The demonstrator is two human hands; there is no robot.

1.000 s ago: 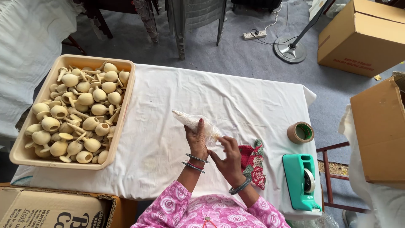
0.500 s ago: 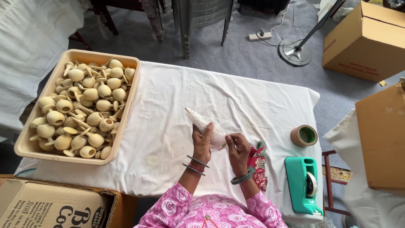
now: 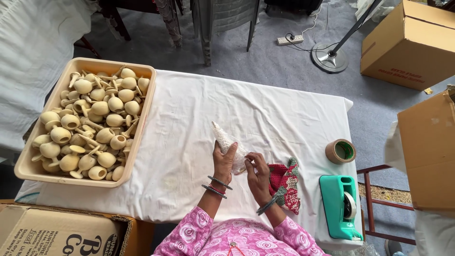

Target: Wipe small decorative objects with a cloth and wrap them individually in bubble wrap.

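**Wrapped bundle in both hands, over a white-covered table**

So, a table under a white cloth [image 3: 265, 109] is taking up most of the view, and it's sitting on a grey carpeted floor [image 3: 284, 61]. Chair legs [image 3: 208, 33], a power strip [image 3: 290, 40] with its cable, and the round base of a floor stand [image 3: 329, 58] are showing on the far side. Cardboard boxes are standing around: one at the far right [image 3: 410, 45], one just off the table's right edge [image 3: 429, 151], and one at the near left corner [image 3: 61, 232].

On the table's left end a beige tub [image 3: 142, 128] is holding a heap of pale wooden pieces [image 3: 90, 125], round bodies with thin stems. Over on the right a tape roll [image 3: 340, 151] is lying flat, and a teal tape dispenser [image 3: 340, 206] is sitting just nearer than it. A red and green knitted cloth [image 3: 285, 182] is lying beside the right hand.

A white wrapped bundle [image 3: 227, 142] is sitting roughly mid-table, toward the near edge, with the left hand [image 3: 223, 163] wrapping closed around its thicker end. It's cone-like, long axis running diagonally, narrow tip pointing away and to the left. The right hand [image 3: 256, 173] is pinching at the wide end, fingers curled narrow on the wrapping.
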